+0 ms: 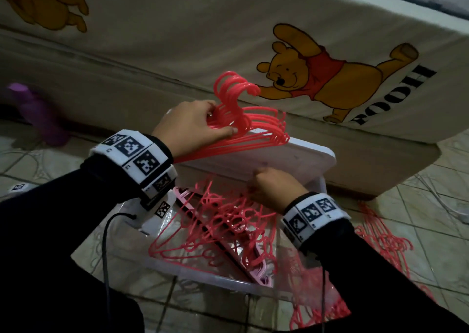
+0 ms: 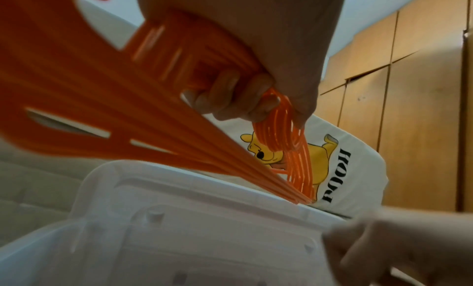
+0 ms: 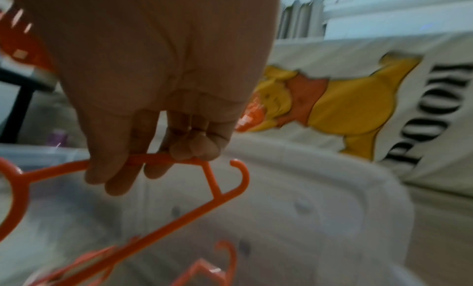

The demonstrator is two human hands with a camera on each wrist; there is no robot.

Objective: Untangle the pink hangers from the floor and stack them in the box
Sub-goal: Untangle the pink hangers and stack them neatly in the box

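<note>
My left hand [image 1: 200, 123] grips a neat bundle of several pink hangers [image 1: 253, 127] near their necks, hooks up, above the box's upright white lid [image 1: 299, 159]. In the left wrist view the same left hand [image 2: 245, 100] curls round the bundle of hangers [image 2: 179, 116], which looks orange there. My right hand [image 1: 272, 189] reaches into the clear plastic box [image 1: 203, 277] and pinches one hanger [image 3: 179, 160] by its shoulder bar between the fingers [image 3: 194, 148]. A loose tangle of pink hangers [image 1: 223, 226] fills the box.
More tangled pink hangers [image 1: 385, 241] lie on the tiled floor to the right of the box. A bed with a bear-print sheet [image 1: 317, 79] stands right behind it. A purple bottle [image 1: 38, 112] lies at the left by the bed base. Wooden wardrobes [image 2: 409, 88] stand beyond.
</note>
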